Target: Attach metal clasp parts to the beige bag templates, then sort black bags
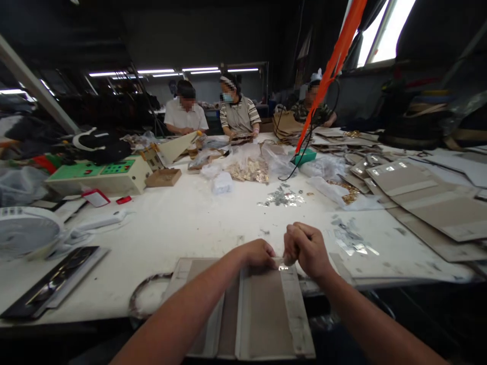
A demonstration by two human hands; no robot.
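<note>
A flat taupe panel [268,314] with pale strips lies before me, its near part reaching over the table's front edge. At its far edge my left hand [258,253] is closed, with fingertips pinching the edge near the right corner. Beside it, my right hand [306,248] is curled into a fist at the same corner; what its fingers hold is hidden. Between the two hands a small shiny metal piece [282,266] shows on the corner. A curved brown handle [142,294] lies at the panel's left.
Loose silver metal pieces [283,196] lie beyond my hands, with another pile [352,235] to the right. Stacked panels [429,195] fill the right side. At left stand a green-topped machine [95,175] and a white fan [28,230]. An orange strip [331,71] hangs down. Several people sit opposite.
</note>
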